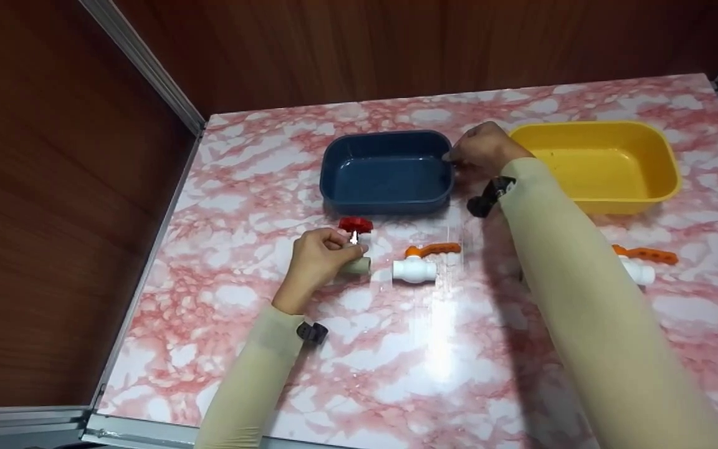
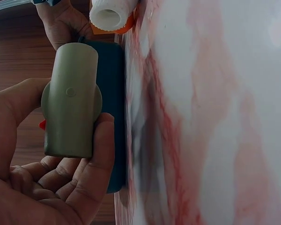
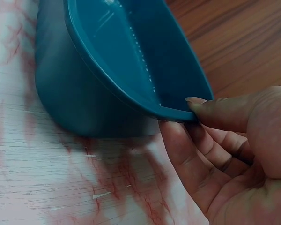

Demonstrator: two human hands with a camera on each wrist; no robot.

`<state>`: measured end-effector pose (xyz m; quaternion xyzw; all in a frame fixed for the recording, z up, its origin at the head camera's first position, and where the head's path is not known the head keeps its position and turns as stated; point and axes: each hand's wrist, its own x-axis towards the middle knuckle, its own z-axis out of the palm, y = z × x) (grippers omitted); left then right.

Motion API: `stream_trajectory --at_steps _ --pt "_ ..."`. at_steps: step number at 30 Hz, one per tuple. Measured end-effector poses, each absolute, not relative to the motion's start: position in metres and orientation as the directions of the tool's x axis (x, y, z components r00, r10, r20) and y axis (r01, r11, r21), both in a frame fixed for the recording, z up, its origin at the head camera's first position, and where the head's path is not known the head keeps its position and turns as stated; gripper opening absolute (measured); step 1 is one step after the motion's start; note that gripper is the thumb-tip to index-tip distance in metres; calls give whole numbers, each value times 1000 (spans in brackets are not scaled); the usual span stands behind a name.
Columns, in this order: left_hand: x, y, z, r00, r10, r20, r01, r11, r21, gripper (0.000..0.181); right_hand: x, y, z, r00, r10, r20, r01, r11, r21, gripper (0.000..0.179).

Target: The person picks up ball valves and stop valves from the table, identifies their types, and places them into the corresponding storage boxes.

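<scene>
My left hand (image 1: 318, 259) pinches a stop valve with a grey-green body (image 2: 72, 105) and a red handwheel (image 1: 356, 224). In the head view the valve is upright just in front of the blue plastic basin (image 1: 390, 179), and the fingers partly cover its body. Between thumb and fingers, my right hand (image 1: 485, 147) grips the basin's right rim. The right wrist view shows the thumb inside that rim (image 3: 171, 114) and the other fingers outside. A white ball valve (image 1: 414, 270) with an orange lever lies to the right of the left hand.
A yellow basin (image 1: 608, 202) stands at the right, close to the right wrist. Another white valve (image 1: 639, 272) with an orange lever is partly hidden behind the right sleeve. Wooden panels (image 1: 359, 50) wall the marbled table (image 1: 384, 386) at the back and left.
</scene>
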<state>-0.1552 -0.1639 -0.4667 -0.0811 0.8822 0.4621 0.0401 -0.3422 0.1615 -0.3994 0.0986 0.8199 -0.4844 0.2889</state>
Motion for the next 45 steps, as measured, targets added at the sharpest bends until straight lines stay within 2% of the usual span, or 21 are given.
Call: stream_trajectory --at_steps 6,19,24,33,45 --pt "-155 -164 -467 -983 -109 -148 -184 559 808 25 -342 161 -400 -818 -124 -562 426 525 -737 18" --pt "-156 -164 -467 -986 -110 -123 -164 561 811 25 -350 159 -405 -826 -128 -548 401 550 -733 33" --pt "-155 -164 -465 -988 -101 -115 -153 556 817 23 -352 160 -404 -809 -121 -576 420 567 -709 37" --pt "-156 -166 -464 -987 -108 -122 -162 552 818 23 -349 162 -402 -801 -128 -584 448 519 -728 27" --pt "-154 -170 -464 -988 -100 -121 -155 515 843 22 -344 159 -397 -810 -111 -576 438 538 -720 29"
